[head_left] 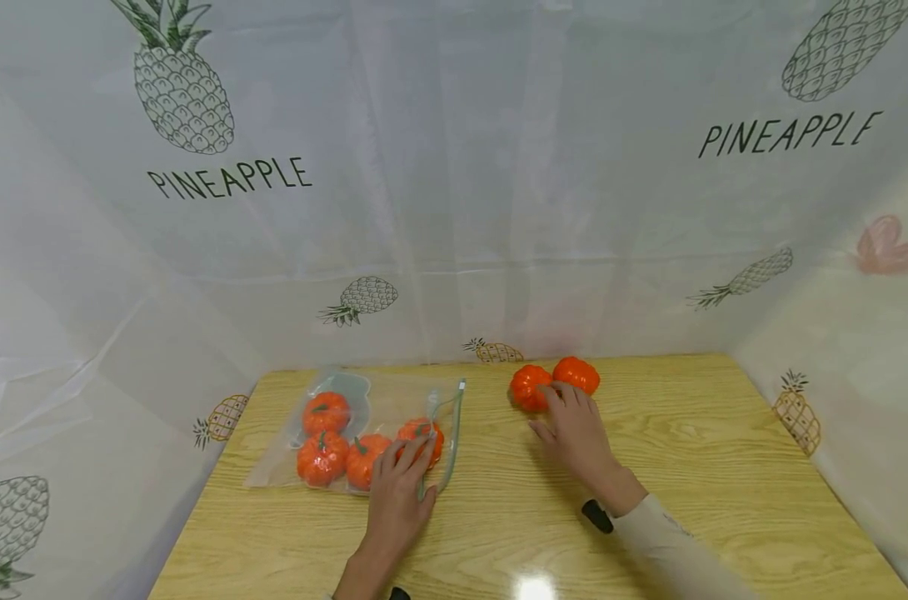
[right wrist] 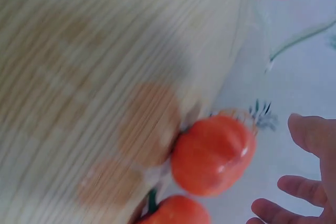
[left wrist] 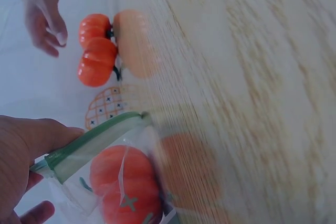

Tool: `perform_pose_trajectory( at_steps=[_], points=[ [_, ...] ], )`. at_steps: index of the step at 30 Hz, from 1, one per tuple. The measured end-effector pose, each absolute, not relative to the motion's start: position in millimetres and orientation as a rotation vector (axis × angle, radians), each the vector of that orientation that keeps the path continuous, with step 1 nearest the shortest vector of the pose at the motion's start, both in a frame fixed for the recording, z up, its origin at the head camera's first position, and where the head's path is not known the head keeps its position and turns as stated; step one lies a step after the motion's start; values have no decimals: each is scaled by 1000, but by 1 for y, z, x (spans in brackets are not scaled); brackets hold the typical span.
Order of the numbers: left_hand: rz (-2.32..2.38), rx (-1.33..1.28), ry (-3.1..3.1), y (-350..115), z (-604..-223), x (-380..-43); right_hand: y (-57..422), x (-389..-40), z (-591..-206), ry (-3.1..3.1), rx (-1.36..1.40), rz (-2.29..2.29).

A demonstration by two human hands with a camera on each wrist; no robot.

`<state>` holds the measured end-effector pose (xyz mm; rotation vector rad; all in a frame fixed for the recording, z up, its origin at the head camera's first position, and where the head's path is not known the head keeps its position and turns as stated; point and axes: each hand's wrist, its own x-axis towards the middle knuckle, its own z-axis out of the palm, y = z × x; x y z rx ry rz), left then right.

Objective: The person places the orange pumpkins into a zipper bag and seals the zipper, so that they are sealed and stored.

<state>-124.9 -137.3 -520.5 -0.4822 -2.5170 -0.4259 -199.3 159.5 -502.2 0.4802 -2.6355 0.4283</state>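
A white pineapple-printed sheet point(head_left: 454, 167) hangs behind a wood-grain tabletop point(head_left: 709, 467). On its left lies a clear plastic zip bag point(head_left: 397, 396), its green edge clamped in the left hand's point(head_left: 400, 500) grip. The right hand's point(head_left: 577, 437) grip is apart, just beside two glossy orange-red ribbed pumpkins point(head_left: 531, 387); four similar pumpkins point(head_left: 322, 458) fill the bag.

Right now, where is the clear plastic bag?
In the head view, the plastic bag lies on the left part of the table, around four orange pumpkins, with the left hand at its green-edged end.
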Motion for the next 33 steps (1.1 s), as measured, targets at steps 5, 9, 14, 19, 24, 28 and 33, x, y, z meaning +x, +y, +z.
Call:
perform_pose_trajectory(
  at_steps=[5,9,14,19,24,28,33],
  points=[
    [-427,-483,-2521,-137,-520,-124,180,-206,-503,-2653,423,440],
    [-437,-484,-2516,-138,-521,-125,193,-211,-502,-2695,355,462],
    [-441,-488,-2504,-138,-522,-125,206,-217,-502,-2700,321,448],
    [-452,-488,-2504,-138,-522,-124,216,-226,-506,-2700,306,454],
    [-461,-493,-2492,-139,-522,-123,222,-234,-508,-2721,280,487],
    [-485,-503,-2475,-139,-521,-123,224,-239,-508,-2753,251,526],
    [-508,-507,-2477,-139,-522,-123,226,-244,-507,-2822,204,566]
  ],
)
